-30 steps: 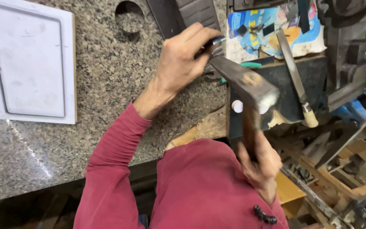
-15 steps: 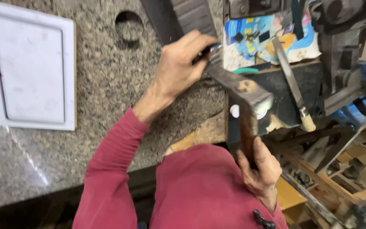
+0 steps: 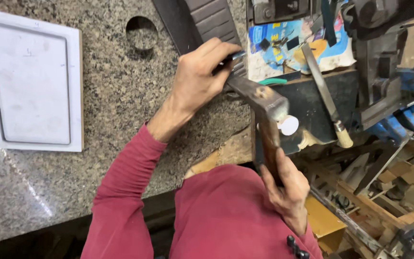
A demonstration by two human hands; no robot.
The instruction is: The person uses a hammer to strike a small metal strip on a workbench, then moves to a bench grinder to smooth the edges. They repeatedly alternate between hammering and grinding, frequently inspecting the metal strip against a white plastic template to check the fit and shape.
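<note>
Granite table (image 3: 73, 192) carries the work. The left hand (image 3: 200, 79) pinches a slim metal punch (image 3: 231, 57) against a dark grooved panel (image 3: 207, 24), holding it steady under the hammer (image 3: 264, 103), whose wooden handle the right hand (image 3: 286, 189) wraps low for swing. A white board (image 3: 29, 81) lies left.

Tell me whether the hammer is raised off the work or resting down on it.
Down, apparently: the hammer head lies against the tool gripped in the left hand; the right hand grips its wooden handle. Actual contact is unclear.
</note>
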